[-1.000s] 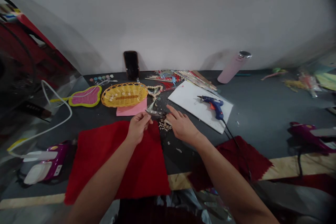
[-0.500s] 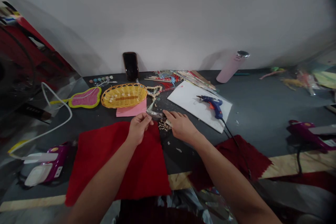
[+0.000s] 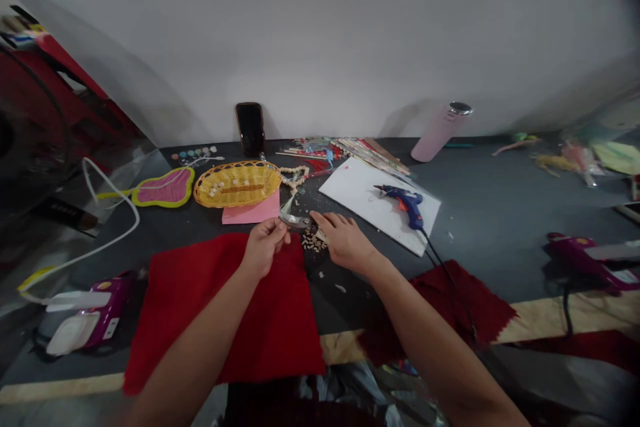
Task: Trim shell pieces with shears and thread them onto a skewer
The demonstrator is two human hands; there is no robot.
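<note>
My left hand (image 3: 263, 247) is closed in a pinch at the left end of a curved silvery metal tool (image 3: 294, 221), whose exact kind I cannot make out. At the tool's dark right end, my right hand (image 3: 346, 241) is closed, its fingers reaching over it. Something pale (image 3: 321, 235) shows under the right fingers, partly hidden. Small pale cut pieces (image 3: 313, 242) lie scattered on the dark table just below the tool. A string of beads (image 3: 296, 177) with a pale tassel (image 3: 287, 204) lies just beyond the tool.
A yellow wicker basket (image 3: 237, 197) sits partly over pink paper (image 3: 250, 215). Red cloth (image 3: 190, 280) lies under my left forearm. To the right, a blue glue gun (image 3: 411, 205) rests on a white board (image 3: 350, 180). A phone (image 3: 251, 128) and pink bottle (image 3: 440, 135) stand by the wall.
The view has tipped slightly upward. Both hands and the metal tool keep nearly the same place and pose.
</note>
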